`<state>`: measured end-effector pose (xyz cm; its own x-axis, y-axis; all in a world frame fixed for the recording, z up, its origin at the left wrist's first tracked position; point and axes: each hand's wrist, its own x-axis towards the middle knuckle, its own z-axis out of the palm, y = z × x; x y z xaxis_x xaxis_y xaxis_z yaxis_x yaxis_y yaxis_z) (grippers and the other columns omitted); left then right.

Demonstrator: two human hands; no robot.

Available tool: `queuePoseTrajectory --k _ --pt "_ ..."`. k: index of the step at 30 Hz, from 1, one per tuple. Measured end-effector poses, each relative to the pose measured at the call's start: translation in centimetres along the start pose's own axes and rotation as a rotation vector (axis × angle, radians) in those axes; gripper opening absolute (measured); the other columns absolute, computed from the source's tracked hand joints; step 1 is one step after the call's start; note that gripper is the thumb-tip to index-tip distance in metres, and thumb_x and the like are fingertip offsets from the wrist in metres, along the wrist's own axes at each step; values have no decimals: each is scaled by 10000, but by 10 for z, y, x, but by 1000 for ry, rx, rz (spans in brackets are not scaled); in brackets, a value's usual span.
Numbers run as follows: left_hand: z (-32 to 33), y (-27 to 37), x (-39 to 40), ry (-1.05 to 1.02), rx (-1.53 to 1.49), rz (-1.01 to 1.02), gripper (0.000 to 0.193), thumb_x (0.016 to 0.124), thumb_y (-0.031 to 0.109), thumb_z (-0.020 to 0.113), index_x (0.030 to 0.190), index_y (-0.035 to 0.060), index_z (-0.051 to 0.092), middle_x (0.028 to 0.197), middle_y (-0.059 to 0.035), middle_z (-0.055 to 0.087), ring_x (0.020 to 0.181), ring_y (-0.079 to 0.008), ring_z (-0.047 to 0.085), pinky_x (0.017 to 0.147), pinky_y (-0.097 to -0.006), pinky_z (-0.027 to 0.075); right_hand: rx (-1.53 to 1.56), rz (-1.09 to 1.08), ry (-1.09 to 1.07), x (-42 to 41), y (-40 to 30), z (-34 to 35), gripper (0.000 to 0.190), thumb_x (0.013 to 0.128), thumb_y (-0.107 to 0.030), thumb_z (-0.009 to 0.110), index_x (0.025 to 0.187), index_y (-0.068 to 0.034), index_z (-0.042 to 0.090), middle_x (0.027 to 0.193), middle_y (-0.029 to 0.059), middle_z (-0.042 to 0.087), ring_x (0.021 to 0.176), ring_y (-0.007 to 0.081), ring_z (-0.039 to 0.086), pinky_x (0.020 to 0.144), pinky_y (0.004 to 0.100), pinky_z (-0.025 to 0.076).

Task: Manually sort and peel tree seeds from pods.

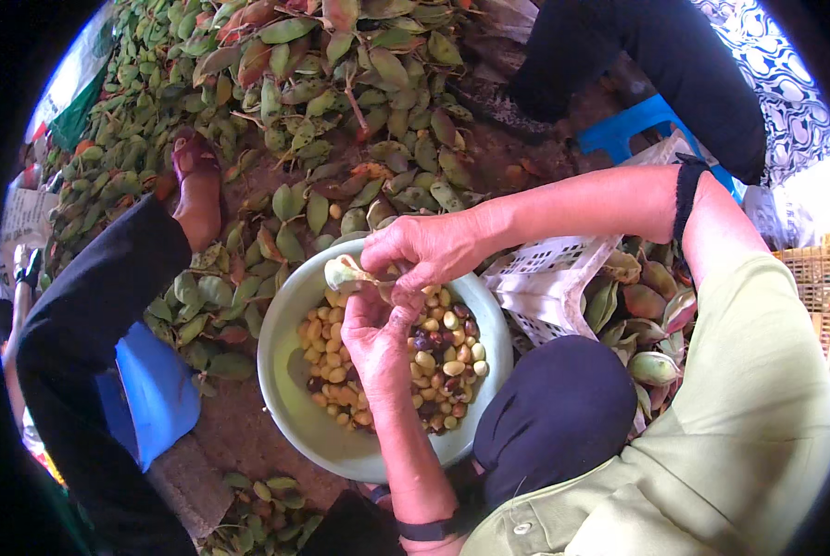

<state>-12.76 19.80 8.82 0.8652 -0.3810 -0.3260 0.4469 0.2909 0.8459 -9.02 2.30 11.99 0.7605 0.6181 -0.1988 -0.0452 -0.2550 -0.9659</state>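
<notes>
My left hand (380, 337) rises over a pale green plastic basin (279, 410), its thumb and fingertips pinching a split seed pod (347, 274). From the right, my right hand (429, 251) grips the same pod, and the fingertips of both hands nearly meet. The pod's pale inside shows at its left end; the rest is hidden by my fingers. Below my hands, the basin holds many loose seeds (425, 360), mostly yellow and tan, some dark red-brown.
A large heap of green pods (359, 62) spreads ahead. A white plastic crate (536, 285) sits right of the basin, by opened pods (655, 313). Two other people's legs (102, 278) and dark trousers (637, 42) flank the heap. Blue stools (158, 396) stand at both sides.
</notes>
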Motion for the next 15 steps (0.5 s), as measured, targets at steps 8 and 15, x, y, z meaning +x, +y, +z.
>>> queuePoseTrajectory --k 8,15 --pt "-2 0 -3 81 -27 106 253 728 -44 719 910 33 561 890 -30 619 779 -94 590 704 -231 512 -134 -24 136 -2 -14 -3 302 699 -183 727 803 12 521 758 72 539 669 143 534 579 315 439" --pt "6 6 -13 117 20 230 223 760 -45 688 931 26 565 904 -19 609 800 -84 572 736 -222 494 -258 267 136 -3 -22 -6 359 684 -308 756 646 -12 555 566 21 519 589 93 485 525 285 378"
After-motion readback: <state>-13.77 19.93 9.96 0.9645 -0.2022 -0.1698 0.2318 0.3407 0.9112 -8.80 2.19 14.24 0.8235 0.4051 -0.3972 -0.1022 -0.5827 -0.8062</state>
